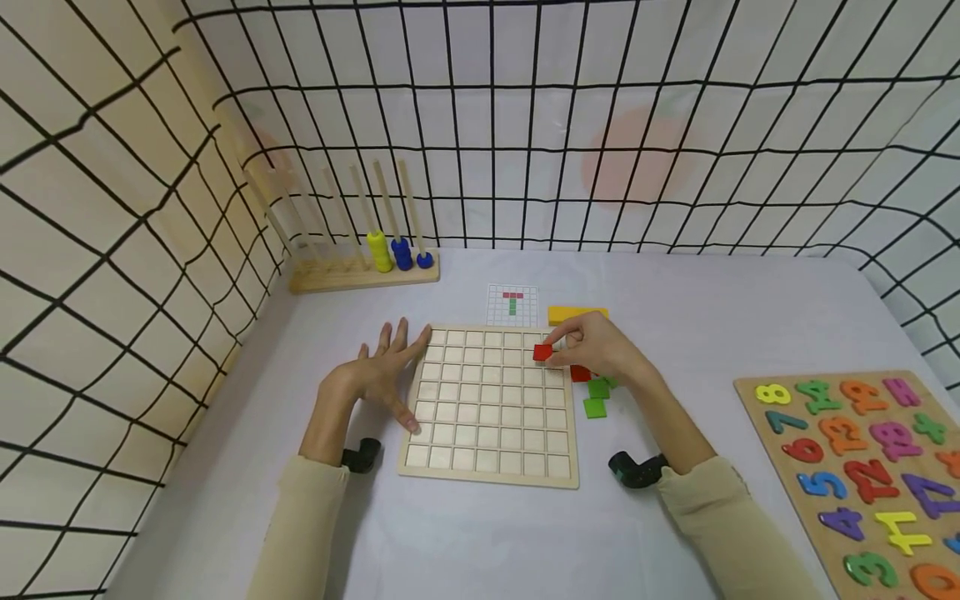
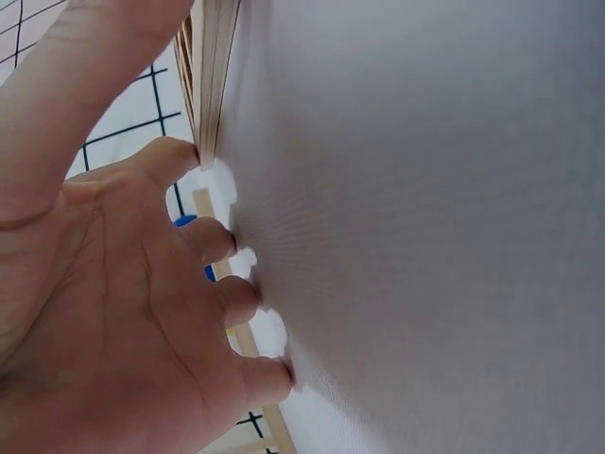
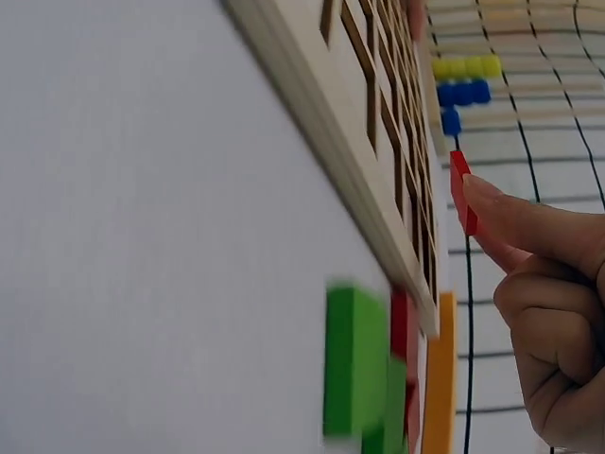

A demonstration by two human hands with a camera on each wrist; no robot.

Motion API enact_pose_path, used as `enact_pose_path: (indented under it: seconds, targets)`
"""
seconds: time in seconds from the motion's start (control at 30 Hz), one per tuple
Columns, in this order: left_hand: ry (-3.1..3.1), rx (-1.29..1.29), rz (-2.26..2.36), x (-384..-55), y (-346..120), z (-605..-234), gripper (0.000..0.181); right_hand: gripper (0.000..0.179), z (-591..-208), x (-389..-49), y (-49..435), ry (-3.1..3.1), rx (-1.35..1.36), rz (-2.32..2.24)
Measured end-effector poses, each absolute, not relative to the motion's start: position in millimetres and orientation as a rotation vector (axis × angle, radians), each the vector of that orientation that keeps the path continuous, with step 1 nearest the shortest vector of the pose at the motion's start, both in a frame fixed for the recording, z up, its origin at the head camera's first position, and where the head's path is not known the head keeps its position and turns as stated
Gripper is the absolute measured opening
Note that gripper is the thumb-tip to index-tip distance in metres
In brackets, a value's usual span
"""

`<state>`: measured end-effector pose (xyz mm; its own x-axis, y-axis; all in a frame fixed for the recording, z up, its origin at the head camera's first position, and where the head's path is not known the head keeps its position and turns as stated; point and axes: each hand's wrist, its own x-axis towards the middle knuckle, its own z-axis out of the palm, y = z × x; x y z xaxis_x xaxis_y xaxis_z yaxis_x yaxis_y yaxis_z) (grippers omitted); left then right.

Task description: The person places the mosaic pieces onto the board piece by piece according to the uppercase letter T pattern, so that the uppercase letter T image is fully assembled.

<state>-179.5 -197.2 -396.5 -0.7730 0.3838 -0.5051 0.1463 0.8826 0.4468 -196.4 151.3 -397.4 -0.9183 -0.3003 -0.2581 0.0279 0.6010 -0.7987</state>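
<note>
A wooden grid board [image 1: 483, 412] with square cells lies on the table. My right hand [image 1: 596, 343] pinches a red square tile [image 1: 542, 353] between thumb and forefinger over the board's upper right cells. In the right wrist view that red tile [image 3: 462, 193] is held up above the board. My left hand [image 1: 384, 377] is spread at the board's left edge, thumb at its side and forefinger at its top left corner. The left wrist view shows the fingertips [image 2: 274, 378] down on the white cloth. Another red tile [image 1: 580, 373] and several green tiles [image 1: 596, 398] lie right of the board.
Behind the board lie a pattern card [image 1: 512, 306] with a red and green T and a yellow bar [image 1: 570, 315]. A bead abacus [image 1: 365, 279] stands back left. At right is a number puzzle board [image 1: 817, 500]. Black netting [image 1: 492, 150] surrounds the table.
</note>
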Motion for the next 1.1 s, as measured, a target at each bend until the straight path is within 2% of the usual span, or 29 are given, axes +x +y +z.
enact_pose_path:
  seconds: [0.37,0.73,1.1]
  targets:
    - [2.437,0.377,0.495,-181,-195,-397,0.152,0.026,-404,-199,115,2.465,-0.215,-1.228]
    - [2.452,0.351,0.492,-181,-195,-397,0.153,0.026,-402,-200,106,2.503,-0.269,-1.186]
    - [2.443,0.361,0.524,-180,-198,-398,0.153,0.027,-407,-202,106,2.526,-0.139,-1.202]
